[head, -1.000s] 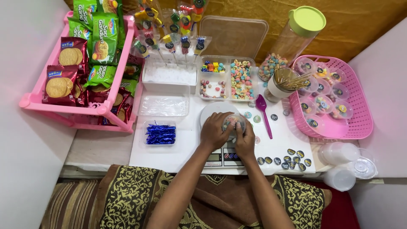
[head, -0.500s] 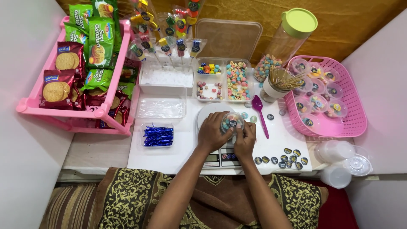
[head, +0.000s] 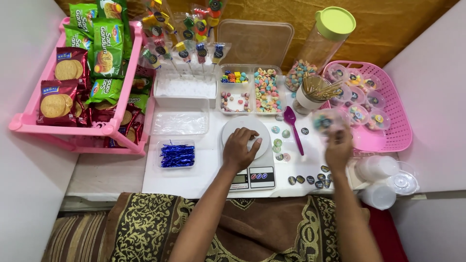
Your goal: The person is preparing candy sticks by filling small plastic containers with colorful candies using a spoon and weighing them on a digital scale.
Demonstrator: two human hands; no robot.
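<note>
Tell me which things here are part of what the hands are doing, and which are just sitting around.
In use: left hand resting on the kitchen scale; right hand holding a small clear candy cup near the pink basket of filled cups.

Lying about: biscuit packs, blue twist ties, purple spoon, lollipops.

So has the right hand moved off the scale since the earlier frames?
Yes. The right hand has swung right, away from the kitchen scale toward the pink basket, carrying a small filled cup.

A pink rack [head: 29, 123] of biscuit packets [head: 53, 104] stands left of blue twist ties [head: 177, 155]
</note>
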